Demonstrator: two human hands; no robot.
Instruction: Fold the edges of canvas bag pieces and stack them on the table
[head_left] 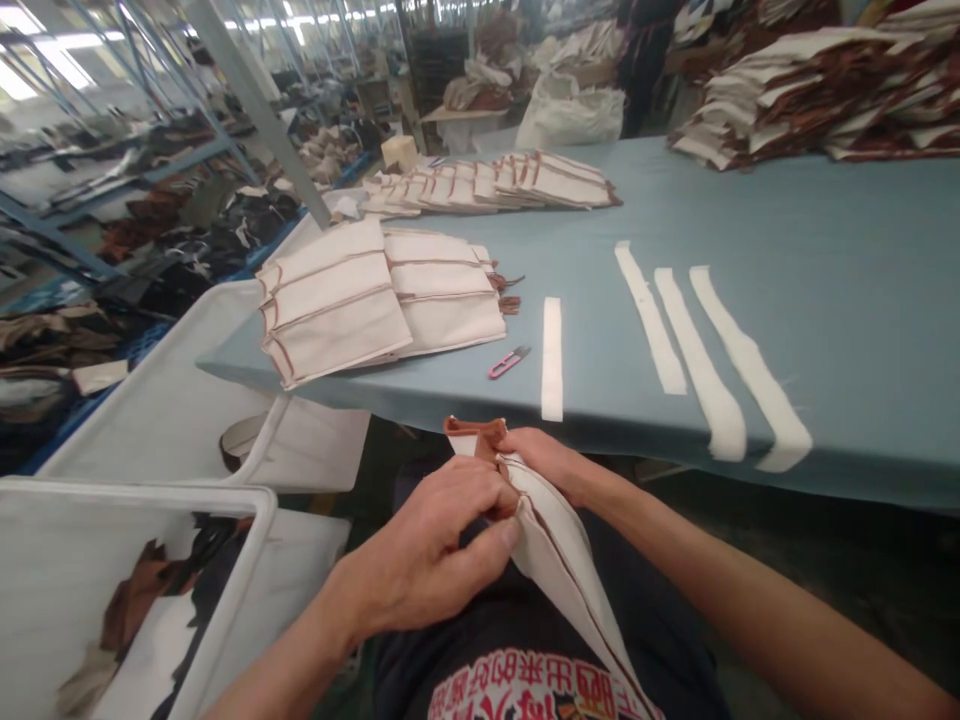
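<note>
Over my lap I hold a cream fabric piece (559, 540) with brown trim, its brown end turned up near the table's edge. My left hand (435, 550) is closed, pinching the cloth's edge between thumb and fingers. My right hand (544, 460) is closed on the same piece from the far side, its fingers partly hidden behind the cloth. The fabric hangs down across my dark shirt.
A blue-grey table (825, 300) carries fanned stacks of cream pieces (360, 295), a pink thread snipper (508, 362), a short white strip (552, 358) and three longer white strips (705, 355). Further stacks (495, 182) lie behind. White bins (150, 420) stand at my left.
</note>
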